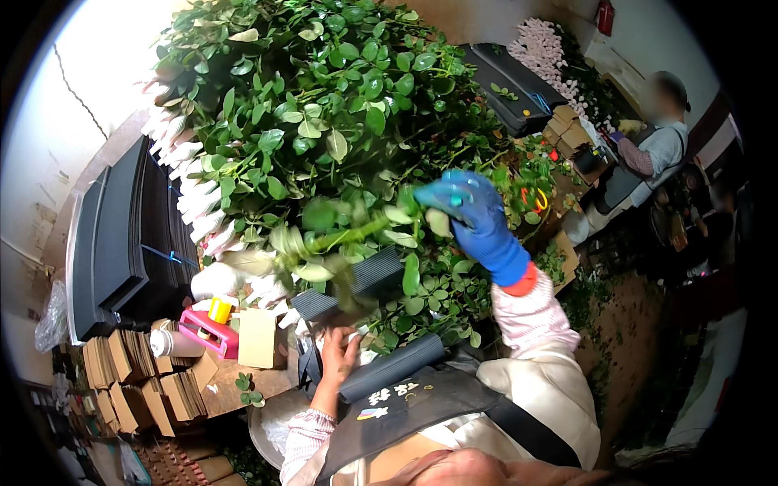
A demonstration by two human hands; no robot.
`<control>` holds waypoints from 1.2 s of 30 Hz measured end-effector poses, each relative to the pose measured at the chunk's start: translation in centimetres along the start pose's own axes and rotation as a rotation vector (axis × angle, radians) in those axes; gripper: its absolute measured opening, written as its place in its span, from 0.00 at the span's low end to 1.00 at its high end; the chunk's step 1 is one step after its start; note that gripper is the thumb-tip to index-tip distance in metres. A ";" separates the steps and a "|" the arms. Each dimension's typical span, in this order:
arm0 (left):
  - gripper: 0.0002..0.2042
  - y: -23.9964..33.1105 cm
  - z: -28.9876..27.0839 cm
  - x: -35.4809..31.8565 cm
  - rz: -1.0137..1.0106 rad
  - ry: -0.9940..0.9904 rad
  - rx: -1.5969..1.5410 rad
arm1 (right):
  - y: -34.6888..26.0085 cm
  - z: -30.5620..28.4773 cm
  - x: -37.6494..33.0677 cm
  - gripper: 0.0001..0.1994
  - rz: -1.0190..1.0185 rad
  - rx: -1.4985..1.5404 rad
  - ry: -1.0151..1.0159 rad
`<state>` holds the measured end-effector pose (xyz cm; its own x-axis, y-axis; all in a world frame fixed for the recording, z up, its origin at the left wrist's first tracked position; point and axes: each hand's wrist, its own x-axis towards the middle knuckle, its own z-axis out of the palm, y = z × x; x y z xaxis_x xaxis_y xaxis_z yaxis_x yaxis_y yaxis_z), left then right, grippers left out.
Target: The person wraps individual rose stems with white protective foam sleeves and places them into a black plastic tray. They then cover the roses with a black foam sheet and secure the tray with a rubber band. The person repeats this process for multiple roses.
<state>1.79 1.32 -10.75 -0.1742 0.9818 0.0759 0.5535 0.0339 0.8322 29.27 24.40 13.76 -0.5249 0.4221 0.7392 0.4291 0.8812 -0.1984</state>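
Note:
My right hand (474,215), in a blue glove with an orange cuff, is raised at centre right. Its fingers are closed on a leafy rose stem (356,235), which points left and is smeared by motion. Lower down, my bare left hand (338,352) has its fingers stretched out between two raised parts of a black corrugated sheet, the far part (356,283) and the near rolled edge (393,368). Something white shows beside its fingertips. Green leaves lie between these parts. Behind rises a big heap of leafy rose stems (324,121), their white-wrapped heads (194,198) facing left.
Black sheets (130,235) are stacked at left, tied with blue cord. Near them stand cardboard pieces (138,377), a pink tape dispenser (211,332) and a white-lidded cup (174,343). More black sheets (515,89) lie at far right, where another person (660,150) sits.

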 end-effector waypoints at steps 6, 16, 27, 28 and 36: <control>0.23 -1.6 0.5 0.0 0.003 -0.015 -0.075 | 1.9 1.5 -10.8 0.19 0.261 0.072 -0.790; 0.24 -1.0 0.3 0.4 -0.018 0.016 -0.006 | 1.7 5.7 -7.8 0.13 0.303 -0.440 -0.927; 0.25 -1.3 0.5 1.0 0.027 0.028 -0.059 | 6.7 11.0 5.2 0.18 0.033 -0.425 0.016; 0.25 -1.7 0.8 0.9 0.014 0.029 -0.062 | 6.2 10.3 4.7 0.21 -0.002 -0.300 0.080; 0.25 -2.8 1.4 0.0 -0.339 -0.079 -0.461 | 0.8 -2.0 -5.9 0.24 0.005 -0.009 -0.363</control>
<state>1.36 1.49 -13.86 -0.2088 0.9420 -0.2628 0.0623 0.2810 0.9577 34.25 22.19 10.52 -0.7490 0.4755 0.4614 0.4374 0.8779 -0.1947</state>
